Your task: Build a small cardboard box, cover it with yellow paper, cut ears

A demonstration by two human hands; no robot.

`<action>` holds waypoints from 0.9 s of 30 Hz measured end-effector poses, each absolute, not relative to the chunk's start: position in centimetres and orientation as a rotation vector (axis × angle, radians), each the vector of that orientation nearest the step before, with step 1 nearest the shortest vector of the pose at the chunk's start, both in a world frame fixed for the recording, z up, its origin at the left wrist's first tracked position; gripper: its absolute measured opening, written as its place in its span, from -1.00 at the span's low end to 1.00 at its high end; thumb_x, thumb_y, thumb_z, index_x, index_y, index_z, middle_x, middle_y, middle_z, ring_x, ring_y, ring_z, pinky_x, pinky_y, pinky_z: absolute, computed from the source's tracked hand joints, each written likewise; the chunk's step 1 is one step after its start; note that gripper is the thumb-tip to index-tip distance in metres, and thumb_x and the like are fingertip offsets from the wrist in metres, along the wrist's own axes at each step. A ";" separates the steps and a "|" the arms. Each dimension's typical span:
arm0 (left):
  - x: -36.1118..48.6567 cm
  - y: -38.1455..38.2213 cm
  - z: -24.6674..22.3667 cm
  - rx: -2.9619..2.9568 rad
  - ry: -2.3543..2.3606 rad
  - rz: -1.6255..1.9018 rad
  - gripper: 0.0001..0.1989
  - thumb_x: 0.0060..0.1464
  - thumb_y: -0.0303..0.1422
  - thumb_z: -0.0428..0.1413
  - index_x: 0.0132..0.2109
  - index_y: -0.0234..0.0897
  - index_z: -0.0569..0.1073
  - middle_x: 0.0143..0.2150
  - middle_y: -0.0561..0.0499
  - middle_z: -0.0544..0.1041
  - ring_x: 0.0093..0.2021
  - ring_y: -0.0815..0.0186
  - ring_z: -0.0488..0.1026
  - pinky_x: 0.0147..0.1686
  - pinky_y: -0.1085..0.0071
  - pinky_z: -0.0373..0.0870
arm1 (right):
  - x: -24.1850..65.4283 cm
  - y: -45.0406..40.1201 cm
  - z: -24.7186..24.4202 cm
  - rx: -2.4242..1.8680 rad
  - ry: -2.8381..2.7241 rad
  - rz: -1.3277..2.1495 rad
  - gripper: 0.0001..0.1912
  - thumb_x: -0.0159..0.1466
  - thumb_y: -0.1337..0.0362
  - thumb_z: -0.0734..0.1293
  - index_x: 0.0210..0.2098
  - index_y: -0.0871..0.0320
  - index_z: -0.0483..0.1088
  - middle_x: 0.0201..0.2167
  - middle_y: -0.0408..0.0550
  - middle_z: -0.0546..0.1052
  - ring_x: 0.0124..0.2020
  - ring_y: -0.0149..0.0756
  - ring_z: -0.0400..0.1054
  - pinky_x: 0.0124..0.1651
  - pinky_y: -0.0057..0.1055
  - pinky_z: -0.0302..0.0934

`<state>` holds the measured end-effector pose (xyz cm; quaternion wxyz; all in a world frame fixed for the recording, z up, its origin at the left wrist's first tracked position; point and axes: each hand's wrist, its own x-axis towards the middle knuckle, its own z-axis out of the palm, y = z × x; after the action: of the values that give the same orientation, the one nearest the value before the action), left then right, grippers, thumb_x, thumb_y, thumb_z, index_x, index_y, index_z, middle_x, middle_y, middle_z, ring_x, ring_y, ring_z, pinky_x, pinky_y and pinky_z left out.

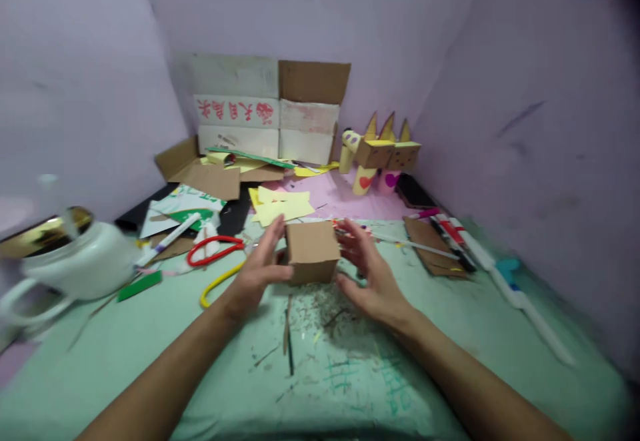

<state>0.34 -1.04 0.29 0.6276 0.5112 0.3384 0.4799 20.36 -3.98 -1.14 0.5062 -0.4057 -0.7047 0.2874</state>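
I see the cardboard box (pixel 313 243) between the hands. The left hand (pixel 256 271) curves along its near side, thumb overlapping a front corner; I can't tell if it grips. The right hand (pixel 373 279) is spread open beside it. I judge this as positioning; steadying calls for even pressure from both palms. One face points toward the wearer; its long axis seems to run hand to hand.

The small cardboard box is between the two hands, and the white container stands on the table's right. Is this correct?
The side is wrong: the head view shows the white container on the left of the table. The small cardboard box is between the left hand and right hand.
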 end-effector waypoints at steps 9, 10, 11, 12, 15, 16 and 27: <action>1.2 -2.1 0.9 0.707 1.119 1.275 -0.65 0.00 -0.27 0.12 -0.05 -0.32 0.45 0.09 -0.15 0.44 0.08 0.17 0.35 -0.06 0.31 0.36 | 19.8 -4.4 -2.8 -0.975 -1.703 0.793 -0.13 0.15 0.49 0.19 0.33 -0.05 -0.29 0.35 0.05 -0.04 0.30 -0.08 -0.03 0.24 0.02 0.02; 1.2 -2.3 0.9 0.753 1.138 1.288 -0.65 -0.02 -0.25 0.13 -0.09 -0.34 0.48 0.06 -0.15 0.45 0.03 0.17 0.38 -0.12 0.34 0.37 | 19.7 -4.5 -2.9 -0.996 -1.685 0.799 -0.15 0.15 0.49 0.19 0.33 -0.04 -0.24 0.34 0.05 -0.03 0.31 -0.07 -0.04 0.25 0.04 -0.01; 1.1 -2.5 0.9 0.815 1.162 1.292 -0.64 -0.06 -0.23 0.16 -0.12 -0.35 0.50 0.02 -0.14 0.48 -0.03 0.19 0.40 -0.19 0.36 0.37 | 19.6 -4.6 -2.9 -1.019 -1.660 0.808 -0.18 0.15 0.48 0.19 0.32 -0.02 -0.18 0.33 0.07 0.00 0.31 -0.06 -0.04 0.25 0.06 -0.02; 1.1 -2.7 1.0 0.883 1.190 1.285 -0.63 -0.10 -0.23 0.18 -0.14 -0.36 0.52 -0.04 -0.13 0.51 -0.11 0.21 0.42 -0.26 0.38 0.36 | 19.5 -4.8 -2.8 -1.037 -1.629 0.818 -0.23 0.15 0.47 0.20 0.30 0.00 -0.11 0.31 0.09 0.05 0.29 -0.05 -0.01 0.24 0.06 0.02; 1.2 -3.1 1.1 1.017 1.231 1.240 -0.63 -0.17 -0.26 0.21 -0.18 -0.37 0.55 -0.23 -0.07 0.56 -0.34 0.31 0.38 -0.40 0.42 0.28 | 19.1 -5.0 -2.2 -1.052 -1.505 0.844 -0.43 0.15 0.43 0.23 0.15 0.04 0.13 0.15 0.12 0.26 0.18 -0.07 0.18 0.14 -0.02 0.21; 1.3 -3.1 1.2 1.022 1.214 1.227 -0.63 -0.17 -0.28 0.20 -0.17 -0.37 0.55 -0.27 -0.06 0.56 -0.37 0.32 0.36 -0.41 0.42 0.28 | 18.9 -5.1 -2.0 -1.045 -1.467 0.850 -0.49 0.15 0.42 0.24 0.09 0.04 0.17 0.08 0.10 0.32 0.13 -0.10 0.25 0.11 -0.05 0.26; 1.0 -2.4 1.3 1.202 1.145 1.095 -0.57 -0.09 -0.21 0.16 -0.08 -0.37 0.50 -0.24 -0.09 0.52 -0.30 0.22 0.40 -0.49 0.42 0.36 | 19.0 -5.2 -1.5 -1.054 -1.539 0.599 -0.67 0.21 0.31 0.28 -0.02 0.05 0.40 -0.13 0.02 0.43 -0.09 -0.18 0.37 -0.17 -0.27 0.43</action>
<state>0.98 -2.41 1.25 0.5451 0.5069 0.4826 0.4615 19.02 -5.17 -1.48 0.5575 -0.4465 -0.6523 0.2537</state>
